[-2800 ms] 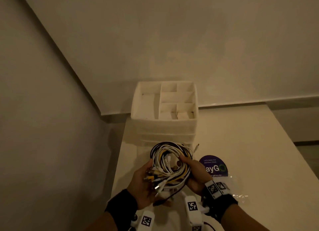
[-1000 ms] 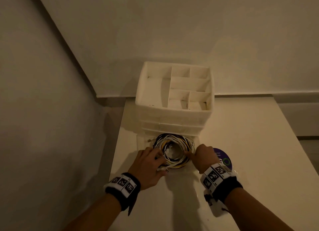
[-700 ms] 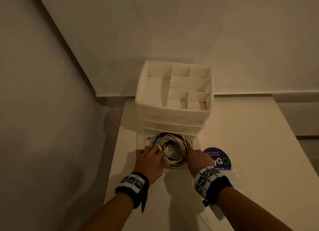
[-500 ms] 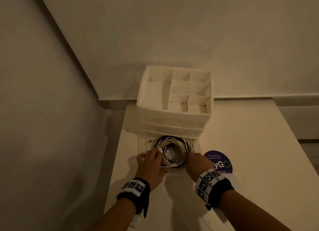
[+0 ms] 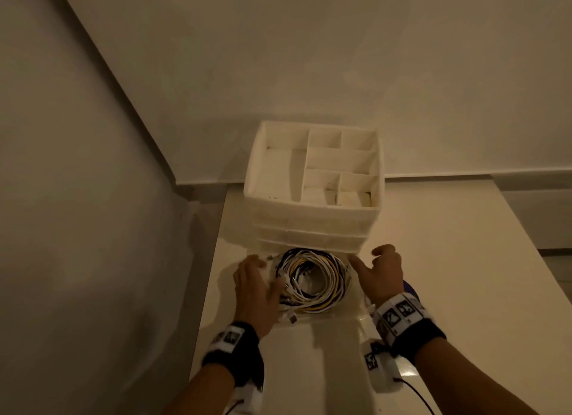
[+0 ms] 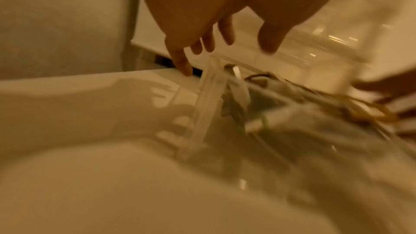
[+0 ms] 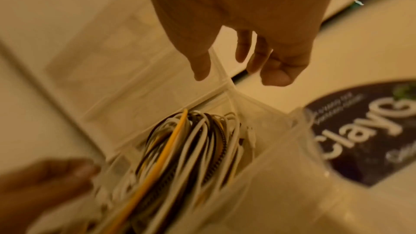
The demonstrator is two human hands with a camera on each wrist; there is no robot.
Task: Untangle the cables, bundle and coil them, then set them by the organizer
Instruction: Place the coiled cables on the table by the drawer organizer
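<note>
A coil of white, yellow and black cables lies flat inside a clear shallow box, right in front of the white compartmented organizer. My left hand hovers at the coil's left side. In the left wrist view the left hand has straight fingers that hold nothing. My right hand is at the coil's right side, just clear of it, with loosely curled, empty fingers. The right wrist view shows the cable coil between the clear box walls.
A purple round label under clear plastic lies on the table beside my right wrist; it also shows in the right wrist view as the purple label. Walls close in at the left and behind the organizer. The tabletop stretches to the right.
Both hands lowered the coil in front of the organizer, then let go. They now sit a little apart from it on either side.
</note>
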